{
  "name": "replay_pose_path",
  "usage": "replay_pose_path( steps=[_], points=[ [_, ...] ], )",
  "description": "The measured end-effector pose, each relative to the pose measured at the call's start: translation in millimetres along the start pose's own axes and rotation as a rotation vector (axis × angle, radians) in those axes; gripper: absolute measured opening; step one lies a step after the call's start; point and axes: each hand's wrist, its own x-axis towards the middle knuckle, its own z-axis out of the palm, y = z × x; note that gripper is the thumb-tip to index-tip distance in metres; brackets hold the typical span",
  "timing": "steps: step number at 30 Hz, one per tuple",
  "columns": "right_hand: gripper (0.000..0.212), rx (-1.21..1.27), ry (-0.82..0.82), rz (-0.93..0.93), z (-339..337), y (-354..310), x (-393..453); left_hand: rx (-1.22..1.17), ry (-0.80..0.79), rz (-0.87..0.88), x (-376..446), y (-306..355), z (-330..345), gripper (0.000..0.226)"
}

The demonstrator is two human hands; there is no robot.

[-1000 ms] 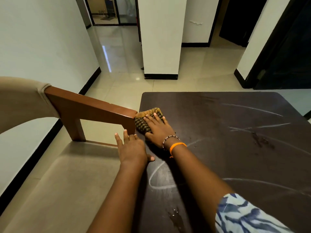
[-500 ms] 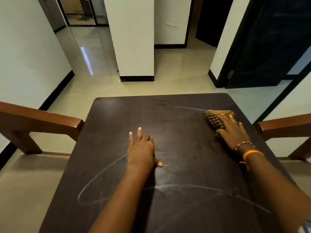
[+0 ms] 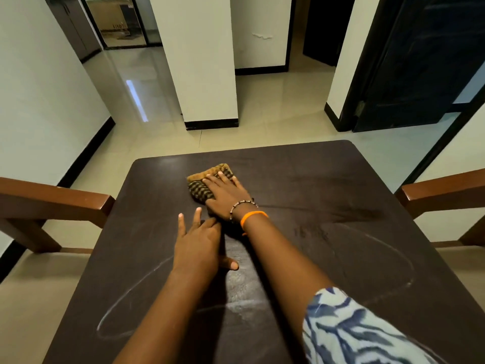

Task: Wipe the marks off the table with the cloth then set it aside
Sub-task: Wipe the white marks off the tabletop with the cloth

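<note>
Two hands are on the dark table point(image 3: 328, 179), and the wiping step is plainly the one in hand. The right hand point(image 3: 227, 194) lies flat on the folded checked cloth point(image 3: 202, 186), fingers straight and spread, pressing it down on the far-middle part of the tabletop, a little left of centre. The left hand point(image 3: 198, 243) rests palm-down on the bare wood just nearer the person, fingers extended and relaxed, gripping nothing; it seems to serve as a brace. Chalk-like marks remain: a long curved line point(image 3: 126, 298) loops across the near left of the table, a second arc point(image 3: 393, 256) sweeps round the near right, and a pale smear point(image 3: 244, 308) sits between the forearms. The far strip around the cloth looks dull and streaked but free of white lines, so I judge the job to be partly done, with the near half left. The next move, as I read it, calls for drawing the cloth back toward the person under steady flat pressure, over the two loops, and for lifting the left hand clear, since it sits near marks that need wiping. Setting the cloth aside comes only after that.
</note>
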Motion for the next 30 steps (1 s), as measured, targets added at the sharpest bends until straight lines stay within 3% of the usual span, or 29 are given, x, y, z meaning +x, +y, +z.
replay_pose_path(
  steps=[4, 7, 10, 14, 18, 24, 27, 30],
  points=[
    [0.058, 0.012, 0.107, 0.067, -29.6, 66.3, -16.5, -0.075, 0.018, -0.021, 9.3, 10.7, -11.0, 0.084],
    [0.057, 0.037, 0.219, 0.285, -55.4, 147.4, -46.2, -0.099, 0.010, -0.011, 25.4, 27.3, -13.5, 0.102],
    [0.057, 0.039, 0.293, 0.516, -74.7, 215.8, -72.7, -0.022, -0.015, -0.008, 36.8, 37.9, -8.8, 0.102],
    [0.056, 0.044, 0.313, 0.673, -77.7, 225.7, -54.6, 0.040, -0.014, -0.013, 39.4, 38.8, -2.7, 0.104],
    [0.055, -0.038, 0.284, 0.482, -61.8, 177.2, 1.7, 0.075, -0.013, 0.006, 42.6, 41.7, -2.3, 0.102],
    [0.058, -0.078, 0.015, 0.072, -26.9, 67.4, 62.9, 0.127, -0.010, 0.002, 43.0, 44.2, -5.4, 0.099],
    [0.056, -0.060, -0.013, -0.003, -37.0, 82.4, 54.7, 0.121, -0.037, -0.015, 41.2, 44.9, -6.7, 0.102],
    [0.054, 0.004, 0.139, 0.073, -58.4, 140.6, 34.6, 0.105, -0.065, -0.030, 38.8, 44.6, -6.9, 0.107]
  ],
)
